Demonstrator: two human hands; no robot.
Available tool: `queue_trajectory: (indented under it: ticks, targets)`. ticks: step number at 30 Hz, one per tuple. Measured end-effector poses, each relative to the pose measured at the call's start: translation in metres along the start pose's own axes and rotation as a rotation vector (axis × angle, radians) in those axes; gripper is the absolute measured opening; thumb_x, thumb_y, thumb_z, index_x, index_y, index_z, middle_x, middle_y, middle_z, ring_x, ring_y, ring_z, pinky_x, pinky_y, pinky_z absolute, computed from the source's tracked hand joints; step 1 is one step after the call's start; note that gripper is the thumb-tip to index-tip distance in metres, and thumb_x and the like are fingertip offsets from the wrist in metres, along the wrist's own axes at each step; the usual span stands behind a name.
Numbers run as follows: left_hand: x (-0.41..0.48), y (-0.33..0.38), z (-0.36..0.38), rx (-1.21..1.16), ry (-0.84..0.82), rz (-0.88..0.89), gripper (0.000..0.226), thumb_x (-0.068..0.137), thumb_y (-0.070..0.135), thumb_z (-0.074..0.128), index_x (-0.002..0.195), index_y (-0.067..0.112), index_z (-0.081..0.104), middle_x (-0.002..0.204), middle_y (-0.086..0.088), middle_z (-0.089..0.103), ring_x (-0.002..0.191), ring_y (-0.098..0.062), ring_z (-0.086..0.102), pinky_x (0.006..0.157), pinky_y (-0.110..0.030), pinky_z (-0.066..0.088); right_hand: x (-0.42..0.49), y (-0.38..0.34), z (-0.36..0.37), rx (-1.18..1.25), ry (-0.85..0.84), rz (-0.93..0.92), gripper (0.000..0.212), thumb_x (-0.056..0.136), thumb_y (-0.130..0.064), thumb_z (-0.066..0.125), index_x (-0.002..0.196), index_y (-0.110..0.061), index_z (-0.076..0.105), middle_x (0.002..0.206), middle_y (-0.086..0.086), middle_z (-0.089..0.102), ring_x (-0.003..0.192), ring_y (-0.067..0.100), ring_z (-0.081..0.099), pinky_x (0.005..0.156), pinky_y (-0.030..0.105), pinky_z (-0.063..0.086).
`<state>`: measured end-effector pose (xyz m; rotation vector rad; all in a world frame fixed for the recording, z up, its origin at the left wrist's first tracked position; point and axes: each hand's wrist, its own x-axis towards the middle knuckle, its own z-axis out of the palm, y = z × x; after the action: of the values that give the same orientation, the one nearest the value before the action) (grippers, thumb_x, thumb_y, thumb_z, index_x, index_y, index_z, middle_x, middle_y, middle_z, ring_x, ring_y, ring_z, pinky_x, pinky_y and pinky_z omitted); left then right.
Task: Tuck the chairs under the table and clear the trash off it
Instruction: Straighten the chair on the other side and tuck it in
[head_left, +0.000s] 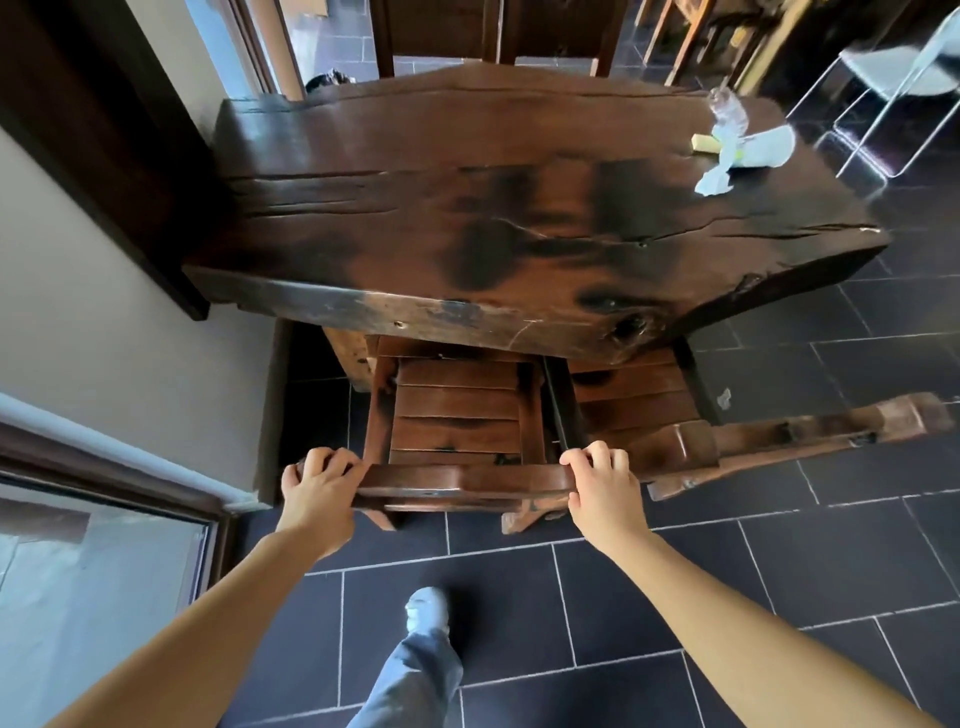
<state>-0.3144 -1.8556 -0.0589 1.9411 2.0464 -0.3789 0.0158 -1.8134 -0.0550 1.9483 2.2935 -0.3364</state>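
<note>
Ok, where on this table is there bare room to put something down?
Most of the table is bare: the whole left side toward the wall, the middle, and the near edge above the chair both hands grip. Only the far right corner is crowded, with a plastic bottle and crumpled paper trash.

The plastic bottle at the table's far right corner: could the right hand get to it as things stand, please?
Probably not: the right hand grips the chair back, and the bottle lies across the whole table.

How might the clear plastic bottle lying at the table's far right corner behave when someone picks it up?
The clear plastic bottle looks empty, so probably light. Its thin clear wall may dent under a squeeze. Lying on its side on the dark wooden table, it might roll if nudged.
</note>
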Motion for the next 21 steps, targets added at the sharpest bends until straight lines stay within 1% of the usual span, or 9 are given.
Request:
queue_trajectory:
  ticks: [2, 4, 6, 9, 11, 13, 16, 18, 21]
  targets:
    - [0.010, 0.002, -0.011, -0.046, -0.043, -0.049, 0.053, 0.085, 0.018, 0.056, 0.134, 0.035, 0.044, 0.130, 0.007, 0.043, 0.122, -0.022, 0.029, 0.101, -0.044, 0.033, 0.006, -0.002, -0.008, -0.007, -0.042, 0.023, 0.037, 0.090, -0.027, 0.059, 0.125, -0.028, 0.048, 0.129, 0.004, 0.046, 0.119, 0.025, 0.042, 0.097, 0.040, 0.044]
    - [0.022, 0.002, -0.025, -0.068, -0.138, -0.092, 0.037, 0.086, 0.026, 0.057, 0.121, 0.037, 0.056, 0.117, 0.005, 0.050, 0.115, -0.023, 0.036, 0.096, -0.043, 0.039, 0.014, -0.006, -0.018, -0.010, -0.107, 0.058, 0.035, 0.089, -0.034, 0.059, 0.122, -0.028, 0.051, 0.125, 0.003, 0.048, 0.119, 0.024, 0.043, 0.097, 0.042, 0.040]
    - [0.027, -0.003, -0.032, -0.050, -0.209, -0.079, 0.027, 0.082, 0.035, 0.062, 0.109, 0.037, 0.062, 0.110, 0.003, 0.053, 0.111, -0.024, 0.041, 0.093, -0.043, 0.045, 0.018, -0.011, -0.021, -0.039, -0.162, 0.076, 0.038, 0.087, -0.036, 0.061, 0.123, -0.026, 0.051, 0.125, 0.003, 0.046, 0.120, 0.024, 0.041, 0.097, 0.044, 0.038]
    - [0.030, -0.009, -0.031, -0.021, -0.227, -0.032, 0.031, 0.078, 0.031, 0.064, 0.109, 0.029, 0.065, 0.112, 0.002, 0.057, 0.104, -0.024, 0.057, 0.085, -0.036, 0.054, 0.011, -0.017, -0.012, -0.073, -0.182, 0.098, 0.048, 0.085, -0.032, 0.065, 0.127, -0.025, 0.044, 0.131, 0.005, 0.039, 0.123, 0.026, 0.036, 0.098, 0.045, 0.039]
    - [0.031, -0.010, -0.031, 0.028, -0.247, -0.022, 0.028, 0.078, 0.030, 0.063, 0.106, 0.027, 0.066, 0.104, 0.003, 0.065, 0.097, -0.021, 0.064, 0.082, -0.032, 0.056, 0.007, -0.018, -0.003, -0.104, -0.174, 0.105, 0.054, 0.085, -0.026, 0.066, 0.132, -0.025, 0.039, 0.139, 0.005, 0.033, 0.128, 0.028, 0.031, 0.103, 0.047, 0.038]
    - [0.034, -0.008, -0.030, 0.065, -0.254, -0.030, 0.027, 0.077, 0.032, 0.064, 0.103, 0.027, 0.065, 0.100, 0.003, 0.068, 0.095, -0.021, 0.065, 0.077, -0.030, 0.054, 0.008, -0.018, 0.000, -0.105, -0.171, 0.102, 0.057, 0.084, -0.018, 0.066, 0.133, -0.026, 0.039, 0.144, 0.004, 0.027, 0.130, 0.029, 0.028, 0.105, 0.049, 0.036]
    - [0.033, -0.005, -0.028, 0.132, -0.234, -0.057, 0.026, 0.083, 0.022, 0.060, 0.108, 0.025, 0.065, 0.101, 0.002, 0.069, 0.096, -0.020, 0.065, 0.076, -0.029, 0.053, 0.010, -0.009, 0.000, -0.057, -0.184, 0.052, 0.064, 0.082, -0.002, 0.064, 0.134, -0.030, 0.041, 0.152, 0.002, 0.017, 0.134, 0.029, 0.022, 0.107, 0.049, 0.033]
    - [0.030, 0.000, -0.025, 0.133, -0.221, -0.060, 0.027, 0.085, 0.020, 0.057, 0.111, 0.024, 0.064, 0.104, 0.001, 0.068, 0.098, -0.021, 0.065, 0.076, -0.029, 0.052, 0.009, 0.002, -0.002, -0.007, -0.197, 0.000, 0.064, 0.084, 0.001, 0.060, 0.134, -0.034, 0.042, 0.156, 0.000, 0.013, 0.138, 0.028, 0.019, 0.108, 0.049, 0.030]
    - [0.021, 0.015, -0.019, 0.127, -0.214, -0.067, 0.030, 0.087, 0.018, 0.053, 0.116, 0.022, 0.062, 0.111, 0.000, 0.067, 0.105, -0.022, 0.063, 0.080, -0.030, 0.051, 0.010, 0.021, -0.012, 0.053, -0.256, -0.015, 0.060, 0.086, 0.002, 0.054, 0.133, -0.035, 0.045, 0.156, -0.002, 0.015, 0.138, 0.027, 0.018, 0.109, 0.049, 0.029]
